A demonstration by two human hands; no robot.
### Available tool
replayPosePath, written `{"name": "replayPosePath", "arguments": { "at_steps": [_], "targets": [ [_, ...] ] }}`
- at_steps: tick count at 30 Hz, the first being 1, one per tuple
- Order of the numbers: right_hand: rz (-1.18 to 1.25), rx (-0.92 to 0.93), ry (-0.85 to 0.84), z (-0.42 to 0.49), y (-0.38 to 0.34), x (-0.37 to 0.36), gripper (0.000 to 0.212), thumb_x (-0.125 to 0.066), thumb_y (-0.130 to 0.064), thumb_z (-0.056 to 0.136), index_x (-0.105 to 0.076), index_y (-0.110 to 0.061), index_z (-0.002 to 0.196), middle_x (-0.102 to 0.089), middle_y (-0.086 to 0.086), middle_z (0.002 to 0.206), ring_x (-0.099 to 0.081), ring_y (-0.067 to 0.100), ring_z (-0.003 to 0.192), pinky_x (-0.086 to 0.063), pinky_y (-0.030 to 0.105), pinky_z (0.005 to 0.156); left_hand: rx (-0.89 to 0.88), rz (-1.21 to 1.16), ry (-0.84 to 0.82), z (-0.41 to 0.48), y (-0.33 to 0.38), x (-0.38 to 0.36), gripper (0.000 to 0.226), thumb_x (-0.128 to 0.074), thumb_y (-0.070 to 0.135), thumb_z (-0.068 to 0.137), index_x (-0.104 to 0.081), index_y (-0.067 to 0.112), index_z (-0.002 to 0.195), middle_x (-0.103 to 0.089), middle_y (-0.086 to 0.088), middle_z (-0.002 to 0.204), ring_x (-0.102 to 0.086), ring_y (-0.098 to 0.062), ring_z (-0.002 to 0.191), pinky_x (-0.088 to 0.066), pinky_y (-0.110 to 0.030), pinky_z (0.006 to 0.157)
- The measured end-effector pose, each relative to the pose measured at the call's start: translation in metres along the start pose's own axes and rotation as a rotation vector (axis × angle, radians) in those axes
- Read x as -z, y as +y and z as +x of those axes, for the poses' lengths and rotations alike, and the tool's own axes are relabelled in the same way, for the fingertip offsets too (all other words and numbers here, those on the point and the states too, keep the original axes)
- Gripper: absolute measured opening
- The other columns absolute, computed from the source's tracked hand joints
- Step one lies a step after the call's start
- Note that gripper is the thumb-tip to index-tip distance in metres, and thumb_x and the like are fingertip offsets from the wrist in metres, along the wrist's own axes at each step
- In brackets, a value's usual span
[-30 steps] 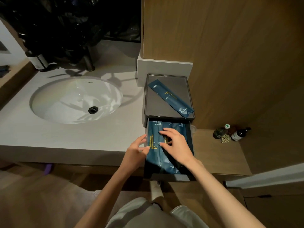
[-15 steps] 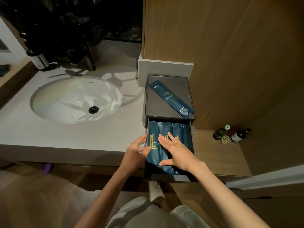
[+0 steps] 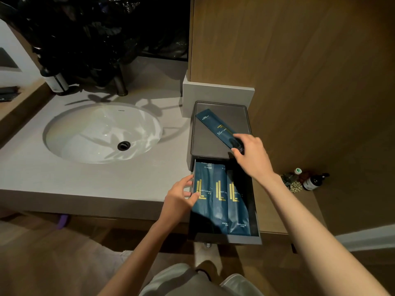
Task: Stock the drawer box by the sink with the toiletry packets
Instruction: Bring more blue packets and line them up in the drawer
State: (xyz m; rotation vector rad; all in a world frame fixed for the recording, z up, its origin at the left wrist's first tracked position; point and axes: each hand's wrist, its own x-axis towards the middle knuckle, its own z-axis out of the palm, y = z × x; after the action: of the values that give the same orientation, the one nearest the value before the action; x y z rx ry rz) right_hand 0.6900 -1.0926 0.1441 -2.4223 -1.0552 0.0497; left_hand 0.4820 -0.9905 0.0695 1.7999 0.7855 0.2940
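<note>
Since the earlier frame, right hand [image 3: 252, 155] has left the drawer and risen to the box top, while left hand [image 3: 179, 199] has stayed at the drawer's left edge. Left to right: bottle [image 3: 56, 81] at the back left of the counter [image 3: 64, 174]; white sink [image 3: 102, 133], dry, with a dark drain; dark tap base behind it. Box [image 3: 193, 150] stands on the counter's right end, against the wood wall. Its top is a shallow rimmed tray holding one long blue packet [image 3: 215, 128], lying diagonally from back left to front right. Right hand's fingers are curled over this packet's near end, thumb below and fingertips above, touching it; whether the grip is closed cannot be told. Drawer [image 3: 224, 239] is pulled fully out toward the viewer. Inside lie three blue packets [image 3: 215, 208] with gold marks, side by side lengthwise, overlapping slightly, filling the left and middle; a dark strip of drawer floor shows along the right wall. Left hand's fingers are loosely spread, thumb tip on the leftmost packet, other fingers against the drawer's outer left wall, gripping nothing. Far right, on a lower wood shelf [image 3: 275, 210], small bottles [image 3: 307, 180] stand well apart from the box.
</note>
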Motion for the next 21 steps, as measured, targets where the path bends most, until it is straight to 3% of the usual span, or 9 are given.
{"name": "replayPosePath", "arguments": {
  "at_steps": [7, 11, 16, 21],
  "targets": [
    [-0.060, -0.248, -0.082, 0.032, 0.007, -0.015, 0.061, -0.066, -0.040, 0.085, -0.043, -0.021, 0.139, -0.050, 0.010, 0.138, -0.039, 0.033, 0.127, -0.032, 0.045, 0.103, -0.072, 0.083, 0.000, 0.001, -0.001, 0.004, 0.055, -0.069, 0.018, 0.083, -0.050, 0.024, 0.135, -0.064, -0.003, 0.122, -0.069, -0.005, 0.077, -0.058, -0.029, 0.080],
    [-0.032, -0.267, -0.090, 0.033, 0.005, -0.011, 0.063, -0.070, -0.035, 0.081, -0.043, -0.023, 0.137, -0.047, 0.011, 0.136, -0.040, 0.033, 0.127, -0.031, 0.046, 0.104, -0.031, 0.100, 0.041, 0.001, 0.006, 0.011, 0.051, -0.069, 0.022, 0.083, -0.054, 0.027, 0.131, -0.066, 0.001, 0.115, -0.064, 0.001, 0.071, -0.051, -0.015, 0.074],
    [0.025, -0.122, -0.040, 0.019, 0.003, 0.005, 0.066, -0.072, -0.022, 0.078, -0.043, -0.021, 0.137, -0.045, 0.008, 0.131, -0.045, 0.027, 0.123, -0.032, 0.043, 0.103, -0.200, 0.154, 0.132, 0.008, 0.039, 0.032, 0.049, -0.062, 0.029, 0.089, -0.047, 0.028, 0.136, -0.055, 0.006, 0.124, -0.056, -0.006, 0.100, -0.048, -0.027, 0.090],
    [-0.048, 0.144, 0.022, -0.005, -0.007, 0.034, 0.071, -0.072, -0.018, 0.076, -0.040, -0.023, 0.138, -0.046, 0.001, 0.127, -0.044, 0.019, 0.120, -0.027, 0.036, 0.100, -0.543, 0.393, 0.197, 0.030, 0.095, 0.053, 0.050, -0.052, 0.033, 0.095, -0.038, 0.027, 0.143, -0.045, 0.007, 0.139, -0.041, -0.008, 0.127, -0.035, -0.025, 0.103]
  ]
}}
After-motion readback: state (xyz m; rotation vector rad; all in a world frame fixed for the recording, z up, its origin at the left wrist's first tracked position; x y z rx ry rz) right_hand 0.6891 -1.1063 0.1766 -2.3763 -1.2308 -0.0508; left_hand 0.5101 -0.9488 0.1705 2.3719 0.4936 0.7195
